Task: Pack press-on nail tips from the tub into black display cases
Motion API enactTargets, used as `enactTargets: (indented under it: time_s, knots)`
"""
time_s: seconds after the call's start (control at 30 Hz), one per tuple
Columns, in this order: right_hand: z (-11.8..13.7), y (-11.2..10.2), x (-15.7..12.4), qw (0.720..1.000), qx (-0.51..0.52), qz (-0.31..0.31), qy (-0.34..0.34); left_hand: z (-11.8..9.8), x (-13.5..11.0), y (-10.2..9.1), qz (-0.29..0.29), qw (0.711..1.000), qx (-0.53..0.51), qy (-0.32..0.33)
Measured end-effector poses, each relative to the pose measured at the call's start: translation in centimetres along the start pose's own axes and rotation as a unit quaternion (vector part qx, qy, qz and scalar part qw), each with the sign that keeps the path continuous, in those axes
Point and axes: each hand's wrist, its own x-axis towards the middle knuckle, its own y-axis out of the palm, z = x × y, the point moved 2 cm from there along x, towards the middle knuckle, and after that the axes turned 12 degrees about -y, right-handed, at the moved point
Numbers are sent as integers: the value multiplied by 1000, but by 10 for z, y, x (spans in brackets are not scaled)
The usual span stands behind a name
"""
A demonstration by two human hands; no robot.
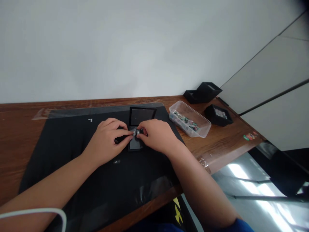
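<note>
My left hand (108, 137) and my right hand (155, 135) meet over a small black case (135, 145). Its framed lid (142, 116) stands raised behind my fingers. Between my fingertips is a small shiny, clear-looking piece (134, 131), pinched from both sides; it is too small to name. My fingers cover part of the case. A tiny clear piece (117, 161) lies on the black mat (101, 190) below my left hand.
A clear plastic tub (206, 127) holding many small green and silver parts stands right of the mat. Black boxes (202, 92) and another black box (217, 116) sit farther right. White scraps (90, 120) lie on the mat. A white cable (36, 211) crosses at lower left.
</note>
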Motion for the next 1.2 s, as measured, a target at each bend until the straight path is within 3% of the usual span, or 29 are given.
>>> enactTargets:
  time_s: [0.67,1.2]
  knots:
    - [-1,-3,-1,1000,-2,17,2,-2,-4,1,56,998,-9,38]
    - [-2,-5,0,1000,17,22,2,1,-6,-7,30,997,-20,62]
